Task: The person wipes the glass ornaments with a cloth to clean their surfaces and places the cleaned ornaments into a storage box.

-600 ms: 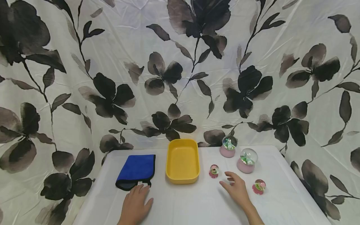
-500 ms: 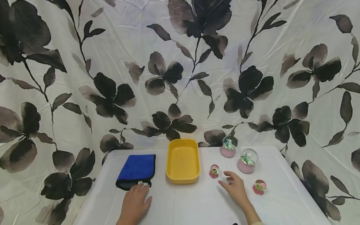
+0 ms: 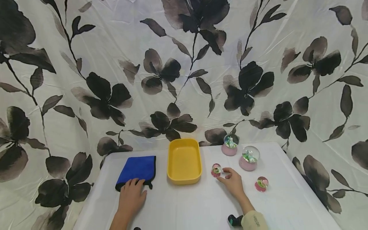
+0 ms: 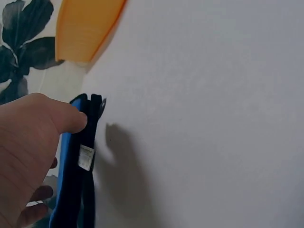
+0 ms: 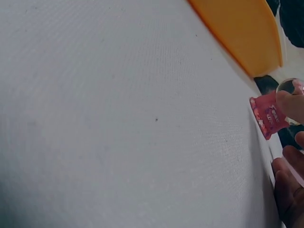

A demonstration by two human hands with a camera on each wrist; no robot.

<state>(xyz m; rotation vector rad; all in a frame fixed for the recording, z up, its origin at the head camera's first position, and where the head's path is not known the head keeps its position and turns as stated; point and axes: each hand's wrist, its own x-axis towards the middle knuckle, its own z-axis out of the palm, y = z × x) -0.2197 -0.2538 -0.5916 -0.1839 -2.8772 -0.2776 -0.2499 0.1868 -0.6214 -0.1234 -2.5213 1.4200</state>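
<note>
My left hand [image 3: 130, 195] rests on the near edge of a folded blue cloth [image 3: 139, 167] with black trim. In the left wrist view, the thumb lies across the dark edge of the cloth [image 4: 78, 175], near a small white label. Reaching in from the right, my right hand [image 3: 233, 183] has its thumb and fingertips spread right at a small snow globe [image 3: 216, 170] with a pink base. The right wrist view shows that thumb overlapping the clear dome of the small globe [image 5: 271, 115], whose base stands upright on the table.
A yellow tray [image 3: 184, 182] sits between the hands. Two larger snow globes with pink bases, one at the back [image 3: 230, 148] and one nearer [image 3: 248, 163], stand to the right. Another small snow globe [image 3: 261, 184] is right of my right hand. A floral curtain hangs behind the white table [image 3: 178, 207].
My right hand has moved left to the small snow globe, its sleeve coming into view. The left hand has slid farther onto the blue cloth. The head view has shifted slightly.
</note>
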